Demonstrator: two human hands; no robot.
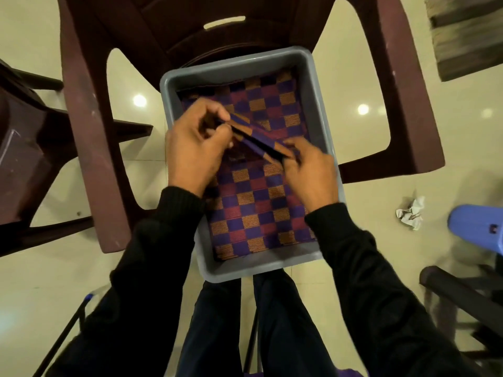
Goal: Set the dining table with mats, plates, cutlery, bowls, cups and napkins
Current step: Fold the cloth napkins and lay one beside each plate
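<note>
From the head view, both hands work inside a grey tub (307,85) that sits on the seat of a dark brown plastic chair (89,148). A stack of checked mats (258,213) in purple, red and orange lies flat in the tub and nearly fills it. Its long axis runs away from the person, toward the chair back.

The left hand (196,151) has its fingers curled, thumb and fingertips pinching the left end of a lifted mat edge (255,140). The right hand (307,170) pinches the right end of that same edge, its fingers bent around it. Between the two hands the raised edge forms a band running diagonally, higher at the left fingers and lower at the right ones. The rest of the stack lies below the fingers and spreads both toward the person's wrists and away past the fingertips.

Both hands are about equally near the held edge; neither needs to reach. The top mat looks to be in the middle of being peeled off the stack. Lifting it clear probably means pulling up and back toward the body, along the mat's long axis, past the tub's near wall.

Right of the right hand, well apart on the pale floor, lie a crumpled paper (411,213) and a blue stool (476,227).
</note>
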